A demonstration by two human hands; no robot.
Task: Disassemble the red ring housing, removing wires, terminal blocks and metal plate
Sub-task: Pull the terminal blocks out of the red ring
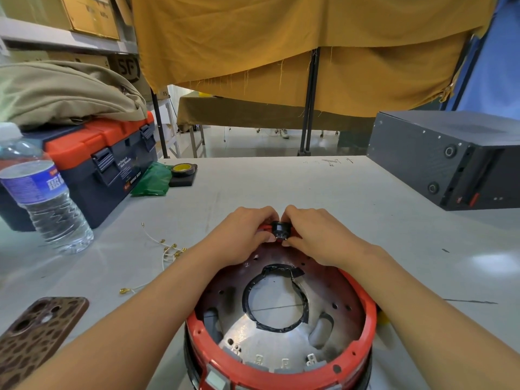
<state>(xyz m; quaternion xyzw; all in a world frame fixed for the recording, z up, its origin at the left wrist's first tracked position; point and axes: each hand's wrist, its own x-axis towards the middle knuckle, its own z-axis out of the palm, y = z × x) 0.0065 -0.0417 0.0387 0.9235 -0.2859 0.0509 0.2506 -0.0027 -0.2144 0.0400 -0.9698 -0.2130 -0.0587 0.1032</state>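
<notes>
The red ring housing [363,327] stands on the table right in front of me. Inside it lies a round metal plate [247,336] with a central hole edged in black tape [281,270]. Both hands meet at the housing's far rim. My left hand [244,235] and my right hand [312,232] pinch a small black socket-like part [279,229] set in that rim. Several loose white wires with brass terminals [168,249] lie on the table to the left. Small metal tabs [284,361] stand along the plate's near edge.
A water bottle [45,204] and an orange-and-dark toolbox [107,164] stand at the left, with a green bag [153,180] and tape roll [183,168] behind. A phone in a brown case [36,333] lies near left. A dark metal box [444,156] sits at the far right.
</notes>
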